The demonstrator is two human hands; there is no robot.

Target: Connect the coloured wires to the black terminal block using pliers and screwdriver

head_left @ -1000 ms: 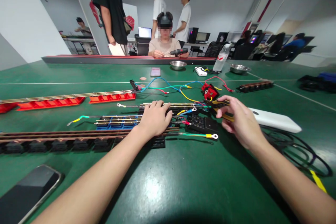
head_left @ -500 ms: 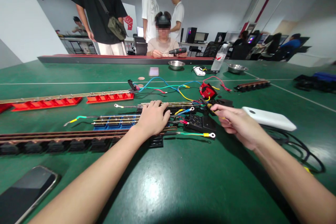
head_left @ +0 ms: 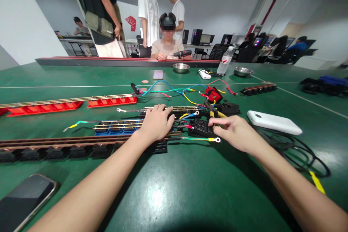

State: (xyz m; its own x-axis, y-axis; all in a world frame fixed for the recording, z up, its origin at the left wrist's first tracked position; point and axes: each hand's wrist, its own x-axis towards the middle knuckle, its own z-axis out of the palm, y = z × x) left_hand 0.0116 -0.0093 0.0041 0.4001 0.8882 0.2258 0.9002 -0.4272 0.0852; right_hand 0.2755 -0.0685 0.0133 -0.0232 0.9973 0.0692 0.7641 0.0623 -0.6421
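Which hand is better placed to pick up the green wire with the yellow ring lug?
Right. The right hand has its fingertips beside the ring lug of the green wire. The left hand lies flat on the black terminal strip, further from the lug.

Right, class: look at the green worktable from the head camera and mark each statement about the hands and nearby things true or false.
1. The left hand rests on the black rail strip with brass bars. True.
2. The right hand rests on the long white plastic block. False: it is apart, by the black terminal block.
3. A dark smartphone lies at the table's near left. True.
4. The green wire with a ring lug is coiled round the left wrist. False: it lies on the table.
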